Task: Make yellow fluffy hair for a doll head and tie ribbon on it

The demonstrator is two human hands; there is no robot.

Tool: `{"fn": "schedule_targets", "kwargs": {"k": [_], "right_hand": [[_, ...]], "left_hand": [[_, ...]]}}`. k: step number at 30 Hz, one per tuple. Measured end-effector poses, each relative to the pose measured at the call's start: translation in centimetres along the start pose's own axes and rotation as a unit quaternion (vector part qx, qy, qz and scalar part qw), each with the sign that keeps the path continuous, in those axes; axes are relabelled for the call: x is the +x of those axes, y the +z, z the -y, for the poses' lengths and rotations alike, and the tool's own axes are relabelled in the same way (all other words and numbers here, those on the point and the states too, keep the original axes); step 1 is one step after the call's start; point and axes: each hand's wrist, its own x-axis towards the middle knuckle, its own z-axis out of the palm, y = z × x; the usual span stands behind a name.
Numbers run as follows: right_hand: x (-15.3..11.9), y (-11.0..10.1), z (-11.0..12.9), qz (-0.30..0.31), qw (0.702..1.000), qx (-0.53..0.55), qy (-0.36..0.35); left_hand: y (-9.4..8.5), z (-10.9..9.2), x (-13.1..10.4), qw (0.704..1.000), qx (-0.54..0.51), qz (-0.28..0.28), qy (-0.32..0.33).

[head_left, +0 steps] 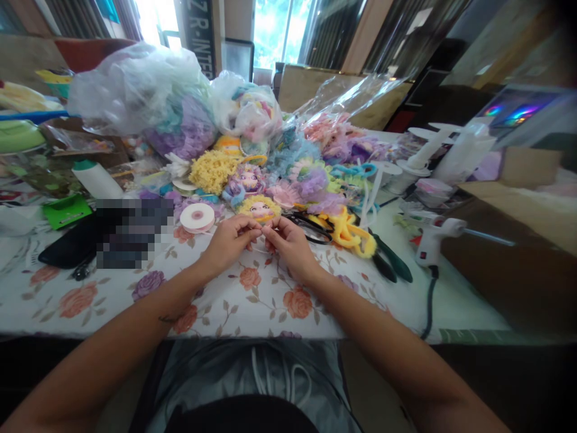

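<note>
My left hand and my right hand meet fingertip to fingertip above the flowered tablecloth. Both are closed in a pinch on a small thing mostly hidden by the fingers; a thin pale strand shows just below them. Right behind the fingertips lies a doll head with curly yellow hair. A spool of pale ribbon lies flat to the left of my left hand. Black-handled scissors lie beyond my right hand, beside fuzzy yellow strips.
A purple-haired doll head, yellow curly yarn and plastic bags of coloured yarn pile up at the back. On the right are green-handled pliers, a glue gun with its cord and a cardboard box. A black pouch lies left.
</note>
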Motion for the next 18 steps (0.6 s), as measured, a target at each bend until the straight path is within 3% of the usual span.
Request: {"fn": "schedule_targets", "kwargs": {"k": [5,11,14,18], "right_hand": [[0.07,-0.29,0.51,-0.006,0.999,-0.029,-0.013],[-0.16,-0.31,0.64,-0.037,0.996,-0.077,-0.034],[0.05,-0.44,0.41,-0.006,0.999,0.006,0.039],[0.61,-0.84,0.34,0.057,0.977,0.151,0.140]], "left_hand": [[-0.08,-0.46,0.11,0.997,-0.049,0.005,-0.066],[-0.03,-0.07,0.08,0.994,-0.077,-0.006,-0.080],[-0.06,0.04,0.05,0.999,-0.026,-0.006,-0.030],[-0.02,0.07,-0.07,0.976,0.169,-0.029,0.136]]}}
